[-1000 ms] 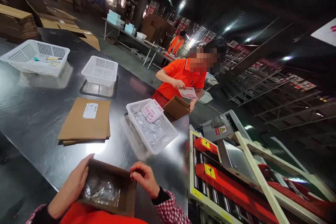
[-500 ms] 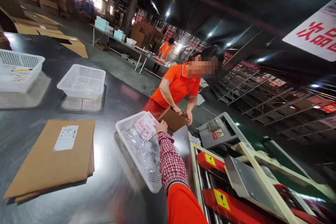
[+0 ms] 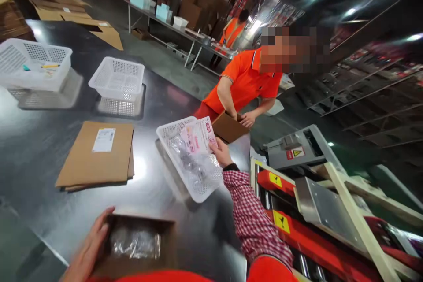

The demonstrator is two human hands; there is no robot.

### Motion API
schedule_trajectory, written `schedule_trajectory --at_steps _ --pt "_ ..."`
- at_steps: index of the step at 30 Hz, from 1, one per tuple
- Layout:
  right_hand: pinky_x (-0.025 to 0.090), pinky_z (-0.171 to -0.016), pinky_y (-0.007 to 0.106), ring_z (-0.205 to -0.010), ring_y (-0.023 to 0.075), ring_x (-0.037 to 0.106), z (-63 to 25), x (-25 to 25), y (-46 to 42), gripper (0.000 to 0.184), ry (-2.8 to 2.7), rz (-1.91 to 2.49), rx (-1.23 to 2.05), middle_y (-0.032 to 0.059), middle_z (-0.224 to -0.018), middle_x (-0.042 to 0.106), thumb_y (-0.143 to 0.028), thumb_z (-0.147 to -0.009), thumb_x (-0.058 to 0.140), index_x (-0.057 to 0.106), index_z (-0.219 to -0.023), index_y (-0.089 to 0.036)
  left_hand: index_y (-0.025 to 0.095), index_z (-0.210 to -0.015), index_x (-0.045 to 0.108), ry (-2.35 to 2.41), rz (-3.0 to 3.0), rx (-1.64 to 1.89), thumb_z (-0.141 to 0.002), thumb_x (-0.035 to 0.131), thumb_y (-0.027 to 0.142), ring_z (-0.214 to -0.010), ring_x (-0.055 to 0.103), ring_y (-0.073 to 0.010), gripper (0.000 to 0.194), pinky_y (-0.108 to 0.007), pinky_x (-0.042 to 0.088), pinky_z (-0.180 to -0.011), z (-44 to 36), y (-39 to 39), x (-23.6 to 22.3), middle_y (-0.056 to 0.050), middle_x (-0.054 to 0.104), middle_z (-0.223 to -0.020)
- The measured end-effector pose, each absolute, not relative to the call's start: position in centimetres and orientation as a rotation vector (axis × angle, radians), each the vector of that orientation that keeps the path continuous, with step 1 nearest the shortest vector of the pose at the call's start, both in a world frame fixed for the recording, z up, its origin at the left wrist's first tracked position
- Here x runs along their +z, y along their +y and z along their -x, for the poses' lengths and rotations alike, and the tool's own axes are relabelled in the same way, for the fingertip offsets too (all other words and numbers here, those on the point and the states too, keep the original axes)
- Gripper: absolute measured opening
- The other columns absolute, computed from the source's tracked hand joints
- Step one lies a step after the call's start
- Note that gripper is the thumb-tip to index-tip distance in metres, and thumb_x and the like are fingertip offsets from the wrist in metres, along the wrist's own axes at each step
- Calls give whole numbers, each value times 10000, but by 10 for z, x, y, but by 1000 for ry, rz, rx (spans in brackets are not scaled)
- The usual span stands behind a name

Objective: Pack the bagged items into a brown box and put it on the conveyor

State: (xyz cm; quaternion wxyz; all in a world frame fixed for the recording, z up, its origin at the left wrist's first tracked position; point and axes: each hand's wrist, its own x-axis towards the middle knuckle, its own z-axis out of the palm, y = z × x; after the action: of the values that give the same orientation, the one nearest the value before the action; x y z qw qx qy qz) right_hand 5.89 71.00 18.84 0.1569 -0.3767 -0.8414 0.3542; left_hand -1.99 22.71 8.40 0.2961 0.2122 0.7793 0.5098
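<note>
Right hand [image 3: 220, 152], checked sleeve, pinches a glossy pink-printed leaflet [image 3: 198, 135] by its lower corner, thumb over fingers; the leaflet is lifted above the basket [image 3: 172, 130], at 12 o'clock from the hand. The basket is white perforated plastic, rectangular, holding crinkled clear bags [image 3: 191, 165]. Left hand [image 3: 87, 253], at 7 o'clock in view, lies flat, fingers together, against the left wall of an open brown box [image 3: 165, 246] with a clear bag inside.

Worktop [image 3: 155, 194] is polished steel, reflective. Flat cardboard [image 3: 95, 156] with a white label lies at 10 o'clock from the box, bare steel between them. The worktop's right edge meets a red and cream roller conveyor [image 3: 297, 238] at 3 o'clock. A co-worker [image 3: 246, 81] in orange handles a second carton [image 3: 229, 128] just beyond the basket.
</note>
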Motion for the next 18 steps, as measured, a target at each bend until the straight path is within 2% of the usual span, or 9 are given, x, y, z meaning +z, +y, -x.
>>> schedule_trajectory --at_steps 2,5,9,14,16,18 --pt "505 -844 325 -998 207 606 -111 206 645 388 -2412 776 1188 91 -1155 636 -314 -870 495 555 -1218 -154 192 -1411 349 1921 -605 1373 -926 270 532 -1404 249 -242 597 -443 130 -1187 28 234 99 -53 333 -1502" --pt "474 -942 300 -1062 170 606 -185 226 542 337 -2501 263 1310 73 -1166 649 -198 -889 474 591 -1204 -187 121 -1400 351 1815 -625 1325 -926 291 555 -1409 229 -229 645 -397 48 -1193 28 246 109 -92 327 -1498" --pt "435 -1008 267 -1163 156 558 -236 212 445 445 -2790 -61 1236 87 -1237 615 -73 -882 388 522 -1298 -155 165 -1442 310 1654 -679 1276 -919 332 567 -1425 183 -209 660 -375 58 -1195 -2 250 107 -53 260 -1535" --pt "457 -984 321 -1166 206 530 -252 160 407 425 -3166 60 727 125 -1313 536 -150 -960 347 423 -1378 -165 235 -1460 284 1387 -619 1242 -906 400 552 -1404 248 -234 649 -405 195 -1171 -41 241 100 -31 280 -1529" --pt "487 -941 363 -1152 230 532 -257 145 399 437 -3268 22 625 118 -1345 507 -175 -961 359 404 -1394 -219 239 -1461 283 1359 -638 1199 -894 424 558 -1395 269 -241 666 -408 214 -1164 -46 234 100 -34 307 -1517" --pt "510 -872 455 -1118 278 549 -262 136 389 455 -3410 52 580 110 -1354 498 -210 -937 425 421 -1383 -303 249 -1444 324 1409 -724 1111 -860 479 579 -1404 245 -249 688 -407 177 -1174 -51 227 103 -22 322 -1511"
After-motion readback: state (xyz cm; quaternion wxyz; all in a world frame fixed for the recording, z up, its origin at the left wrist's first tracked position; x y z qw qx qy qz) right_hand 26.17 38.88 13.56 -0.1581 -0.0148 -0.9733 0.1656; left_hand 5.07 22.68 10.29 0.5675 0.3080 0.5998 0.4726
